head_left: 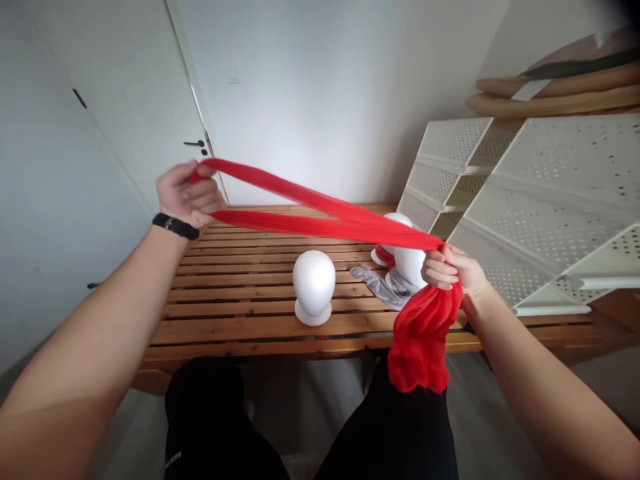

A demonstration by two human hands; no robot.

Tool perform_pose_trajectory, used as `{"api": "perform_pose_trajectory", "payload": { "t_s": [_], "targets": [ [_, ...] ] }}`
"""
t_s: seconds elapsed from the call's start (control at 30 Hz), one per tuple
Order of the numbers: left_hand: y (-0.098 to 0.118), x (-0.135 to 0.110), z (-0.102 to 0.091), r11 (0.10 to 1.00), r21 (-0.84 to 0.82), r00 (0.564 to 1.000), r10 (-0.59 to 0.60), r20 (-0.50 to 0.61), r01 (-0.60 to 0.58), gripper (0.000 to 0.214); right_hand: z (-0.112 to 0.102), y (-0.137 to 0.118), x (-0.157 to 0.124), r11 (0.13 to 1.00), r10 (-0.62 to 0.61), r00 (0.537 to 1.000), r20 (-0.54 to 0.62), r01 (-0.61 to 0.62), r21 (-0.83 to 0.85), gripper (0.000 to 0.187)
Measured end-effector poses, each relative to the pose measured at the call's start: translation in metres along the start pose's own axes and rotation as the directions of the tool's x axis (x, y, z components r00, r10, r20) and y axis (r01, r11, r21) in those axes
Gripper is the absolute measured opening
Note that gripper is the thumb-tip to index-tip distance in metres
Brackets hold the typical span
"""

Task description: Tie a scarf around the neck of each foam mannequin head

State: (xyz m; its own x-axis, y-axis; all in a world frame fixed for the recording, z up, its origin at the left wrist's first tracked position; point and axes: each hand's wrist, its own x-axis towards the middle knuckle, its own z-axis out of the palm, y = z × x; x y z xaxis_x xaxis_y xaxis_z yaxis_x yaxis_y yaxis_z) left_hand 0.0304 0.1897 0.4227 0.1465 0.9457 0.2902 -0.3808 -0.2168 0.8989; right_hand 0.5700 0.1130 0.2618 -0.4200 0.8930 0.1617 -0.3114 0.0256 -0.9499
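Both hands stretch the red scarf (320, 212): left hand (187, 195) pinches its loop, right hand (447, 268) clamps the bunched end; white foam head (314, 285) on the desk (240, 320) is bare.

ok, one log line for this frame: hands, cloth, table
left hand: grips red scarf end, raised | right hand: grips scarf, bunch hangs below | scarf: stretched between hands | wooden table: white foam heads, grey cloth

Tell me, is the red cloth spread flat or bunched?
Bunched: the red cloth is stretched as narrow bands between both hands, its end hanging gathered.
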Motion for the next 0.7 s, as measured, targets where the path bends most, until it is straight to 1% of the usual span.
{"api": "perform_pose_trajectory", "payload": {
  "t_s": [0.03,0.07,0.1,0.17,0.23,0.3,0.4,0.47,0.5,0.53,0.57,0.6,0.63,0.67,0.7],
  "targets": [
    [-0.021,0.001,-0.014,0.998,0.006,0.996,-0.067,0.056,0.067,0.044,-0.011,0.012,0.002,1.0,0.006,1.0,0.002,-0.006,0.005,0.04],
    [-0.04,0.002,-0.03,0.988,0.032,0.984,-0.156,0.087,0.154,0.046,-0.021,0.024,0.003,0.999,0.032,0.999,-0.013,-0.032,-0.008,0.042],
    [-0.055,0.004,-0.046,0.971,0.057,0.967,-0.236,0.094,0.232,0.047,-0.03,0.036,0.003,0.998,0.062,0.998,-0.027,-0.063,-0.02,0.043],
    [-0.078,0.009,-0.075,0.936,0.087,0.934,-0.349,0.081,0.342,0.046,-0.045,0.059,0.005,0.992,0.124,0.992,-0.032,-0.125,-0.029,0.042],
    [-0.094,0.019,-0.092,0.909,0.099,0.91,-0.412,0.052,0.406,0.043,-0.054,0.077,0.012,0.985,0.17,0.985,-0.034,-0.171,-0.019,0.036],
    [-0.106,0.036,-0.096,0.903,0.093,0.905,-0.425,0.036,0.42,0.04,-0.061,0.088,0.03,0.987,0.162,0.985,-0.056,-0.162,0.007,0.031],
    [-0.129,0.077,-0.084,0.935,0.035,0.933,-0.355,0.061,0.353,0.035,-0.069,0.096,0.078,0.995,0.08,0.99,-0.112,-0.073,0.061,0.028],
    [-0.152,0.106,-0.078,0.938,0.014,0.935,-0.346,0.08,0.346,0.027,-0.075,0.106,0.118,0.994,0.051,0.986,-0.16,-0.035,0.099,0.028],
    [-0.167,0.117,-0.077,0.933,0.015,0.93,-0.36,0.071,0.36,0.023,-0.077,0.115,0.136,0.991,0.072,0.977,-0.202,-0.048,0.122,0.029],
    [-0.184,0.124,-0.079,0.926,0.017,0.925,-0.377,0.045,0.376,0.02,-0.077,0.127,0.153,0.985,0.12,0.961,-0.251,-0.084,0.149,0.029],
    [-0.203,0.126,-0.082,0.917,0.021,0.917,-0.399,0.01,0.399,0.018,-0.077,0.143,0.165,0.975,0.186,0.934,-0.306,-0.135,0.179,0.028],
    [-0.223,0.121,-0.087,0.91,0.016,0.91,-0.413,-0.03,0.413,0.018,-0.074,0.162,0.173,0.959,0.26,0.896,-0.361,-0.194,0.209,0.029],
    [-0.244,0.11,-0.093,0.897,0.014,0.896,-0.441,-0.058,0.442,0.017,-0.07,0.182,0.175,0.945,0.31,0.868,-0.388,-0.237,0.227,0.03],
    [-0.264,0.092,-0.1,0.866,0.012,0.865,-0.5,-0.049,0.501,0.015,-0.065,0.203,0.172,0.933,0.348,0.849,-0.397,-0.271,0.238,0.031],
    [-0.284,0.069,-0.106,0.826,0.007,0.826,-0.564,-0.021,0.564,0.015,-0.057,0.225,0.164,0.921,0.38,0.838,-0.391,-0.303,0.246,0.032]
  ]
}}
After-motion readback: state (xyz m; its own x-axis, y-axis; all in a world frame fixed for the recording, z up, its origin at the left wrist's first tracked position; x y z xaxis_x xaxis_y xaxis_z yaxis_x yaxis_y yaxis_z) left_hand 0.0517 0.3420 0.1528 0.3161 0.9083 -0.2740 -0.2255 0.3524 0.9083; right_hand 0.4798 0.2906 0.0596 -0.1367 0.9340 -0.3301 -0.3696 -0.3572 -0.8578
